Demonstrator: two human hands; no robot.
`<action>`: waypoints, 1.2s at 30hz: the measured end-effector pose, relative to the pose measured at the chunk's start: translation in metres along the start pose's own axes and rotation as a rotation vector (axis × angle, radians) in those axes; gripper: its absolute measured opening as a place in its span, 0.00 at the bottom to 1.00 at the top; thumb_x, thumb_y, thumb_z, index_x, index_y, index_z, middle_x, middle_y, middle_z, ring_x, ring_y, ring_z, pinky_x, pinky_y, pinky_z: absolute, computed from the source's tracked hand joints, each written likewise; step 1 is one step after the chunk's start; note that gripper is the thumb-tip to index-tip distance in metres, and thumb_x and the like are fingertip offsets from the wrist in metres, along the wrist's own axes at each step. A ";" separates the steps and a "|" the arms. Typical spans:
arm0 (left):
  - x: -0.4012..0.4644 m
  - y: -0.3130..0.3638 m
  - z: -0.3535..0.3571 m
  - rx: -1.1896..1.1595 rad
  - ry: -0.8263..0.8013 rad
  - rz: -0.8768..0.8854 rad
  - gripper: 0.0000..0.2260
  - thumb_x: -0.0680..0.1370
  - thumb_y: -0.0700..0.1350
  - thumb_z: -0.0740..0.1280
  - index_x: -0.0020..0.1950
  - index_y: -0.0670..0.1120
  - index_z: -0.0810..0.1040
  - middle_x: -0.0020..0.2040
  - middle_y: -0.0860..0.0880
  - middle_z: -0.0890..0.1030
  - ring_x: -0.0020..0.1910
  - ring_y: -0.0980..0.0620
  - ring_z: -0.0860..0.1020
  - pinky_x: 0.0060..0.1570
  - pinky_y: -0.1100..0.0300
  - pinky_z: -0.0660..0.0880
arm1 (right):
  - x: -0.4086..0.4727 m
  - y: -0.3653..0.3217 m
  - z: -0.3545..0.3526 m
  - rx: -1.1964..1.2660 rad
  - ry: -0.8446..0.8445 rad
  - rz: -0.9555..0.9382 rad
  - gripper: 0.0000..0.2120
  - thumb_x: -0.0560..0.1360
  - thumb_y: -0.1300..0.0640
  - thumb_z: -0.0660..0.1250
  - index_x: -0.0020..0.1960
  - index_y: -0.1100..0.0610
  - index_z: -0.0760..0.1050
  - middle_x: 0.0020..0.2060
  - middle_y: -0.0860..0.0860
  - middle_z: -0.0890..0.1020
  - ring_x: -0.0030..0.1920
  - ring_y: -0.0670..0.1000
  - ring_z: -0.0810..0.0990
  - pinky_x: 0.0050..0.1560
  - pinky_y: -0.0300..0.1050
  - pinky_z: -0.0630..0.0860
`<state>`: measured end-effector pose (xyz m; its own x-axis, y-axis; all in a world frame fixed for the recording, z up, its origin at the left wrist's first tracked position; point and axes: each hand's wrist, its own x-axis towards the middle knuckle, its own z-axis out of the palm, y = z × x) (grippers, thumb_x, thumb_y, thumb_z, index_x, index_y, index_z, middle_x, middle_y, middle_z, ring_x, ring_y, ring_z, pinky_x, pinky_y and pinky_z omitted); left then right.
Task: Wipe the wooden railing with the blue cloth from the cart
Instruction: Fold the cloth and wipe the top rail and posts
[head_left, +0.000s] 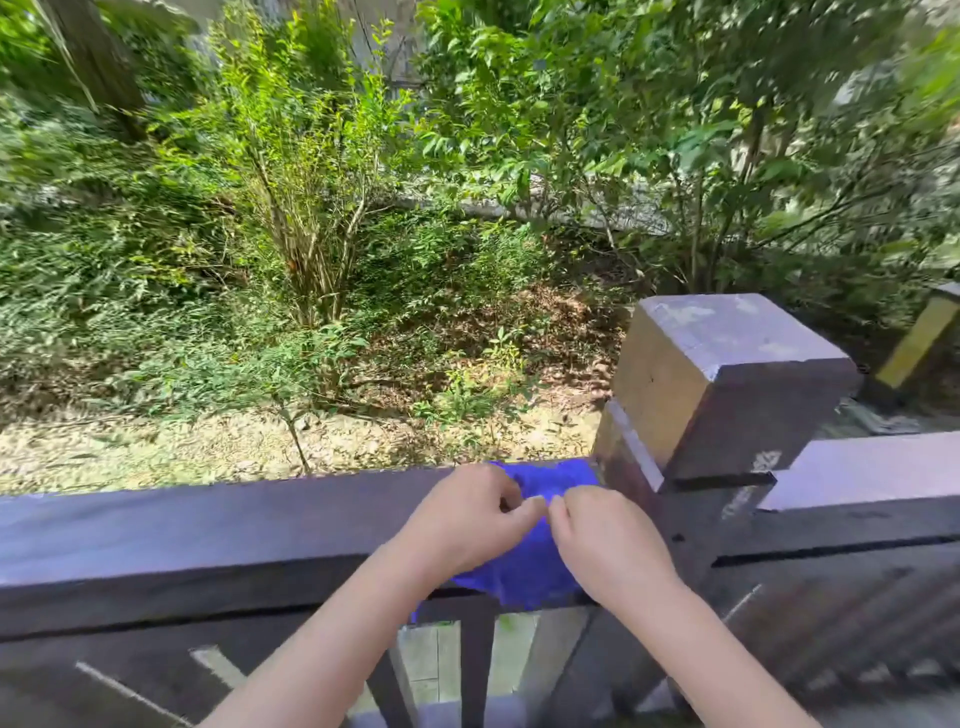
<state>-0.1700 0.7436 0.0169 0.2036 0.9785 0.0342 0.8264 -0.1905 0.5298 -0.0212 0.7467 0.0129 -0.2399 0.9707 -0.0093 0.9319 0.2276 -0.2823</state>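
Post (727, 374) beside cloth (530, 566), shrubs (311, 208) beyond railing (208, 530)

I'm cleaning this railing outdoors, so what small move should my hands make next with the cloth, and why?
Probably slide the blue cloth leftward along the rail. Both hands pinch it where it drapes over the rail right beside the post, so the long stretch to the left looks unwiped.

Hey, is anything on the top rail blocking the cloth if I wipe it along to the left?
Nothing visible does. The blue cloth lies over the railing under both hands, left hand and right hand, and the rail's top looks bare leftward. On the right, the post stands right beside the cloth.
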 end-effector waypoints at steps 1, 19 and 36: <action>0.000 0.000 0.008 0.022 0.059 -0.014 0.19 0.75 0.52 0.59 0.30 0.40 0.70 0.33 0.37 0.76 0.33 0.43 0.70 0.35 0.51 0.68 | 0.000 0.002 0.006 -0.008 0.096 -0.041 0.17 0.78 0.52 0.54 0.31 0.51 0.62 0.26 0.48 0.66 0.35 0.55 0.72 0.32 0.42 0.66; 0.001 -0.038 0.036 0.557 0.168 -0.033 0.23 0.76 0.50 0.50 0.67 0.46 0.72 0.68 0.48 0.73 0.67 0.53 0.70 0.62 0.44 0.70 | 0.038 -0.010 0.065 -0.074 0.144 -0.141 0.27 0.79 0.48 0.45 0.75 0.54 0.42 0.76 0.59 0.45 0.76 0.54 0.42 0.74 0.50 0.40; -0.007 -0.062 0.030 0.461 0.170 -0.113 0.25 0.80 0.52 0.48 0.75 0.46 0.50 0.78 0.45 0.49 0.76 0.50 0.47 0.73 0.47 0.41 | 0.042 -0.015 0.059 0.059 -0.057 -0.347 0.27 0.80 0.48 0.46 0.75 0.52 0.42 0.76 0.50 0.42 0.75 0.47 0.41 0.74 0.44 0.41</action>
<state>-0.2072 0.7467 -0.0414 0.0428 0.9868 0.1562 0.9921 -0.0604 0.1096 -0.0612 0.7798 -0.0403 -0.5560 0.8300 0.0444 0.7752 0.5371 -0.3326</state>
